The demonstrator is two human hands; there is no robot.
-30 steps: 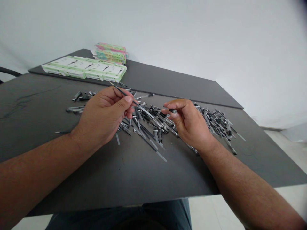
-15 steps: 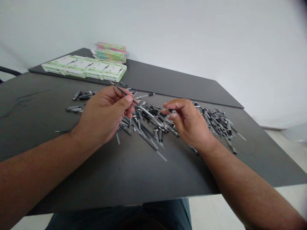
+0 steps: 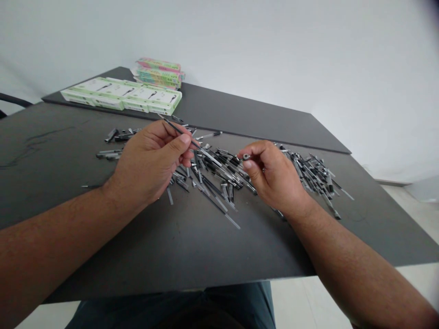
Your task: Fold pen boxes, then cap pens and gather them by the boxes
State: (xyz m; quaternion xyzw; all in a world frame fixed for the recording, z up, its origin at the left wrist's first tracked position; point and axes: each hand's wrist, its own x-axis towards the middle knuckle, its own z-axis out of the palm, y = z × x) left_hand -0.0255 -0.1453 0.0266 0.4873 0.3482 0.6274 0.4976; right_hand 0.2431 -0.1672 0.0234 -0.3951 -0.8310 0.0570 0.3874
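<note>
My left hand [image 3: 154,160] pinches a thin pen refill [image 3: 171,125] between thumb and fingers. Its tip points up and to the left, and its clear tube slants down to the right over the pile. Across from it, my right hand [image 3: 270,171] is closed on a pen barrel [image 3: 246,156] whose dark, open end faces me; the rest is hidden by the fingers. The two pieces are apart. Below and between both hands lies a heap of pen parts [image 3: 229,171], with loose refills, caps and clear barrels mixed together.
More pens [image 3: 315,178] are heaped to the right of my right hand. Green and white boxes [image 3: 121,96] lie in a row at the back left on a raised dark board [image 3: 240,107]. Behind them is a stack of colourful packs [image 3: 159,73]. A white wall stands behind.
The pen barrel in my right hand has turned so its open end faces me more directly. My left hand keeps its pinch on the refill, almost unmoved.
</note>
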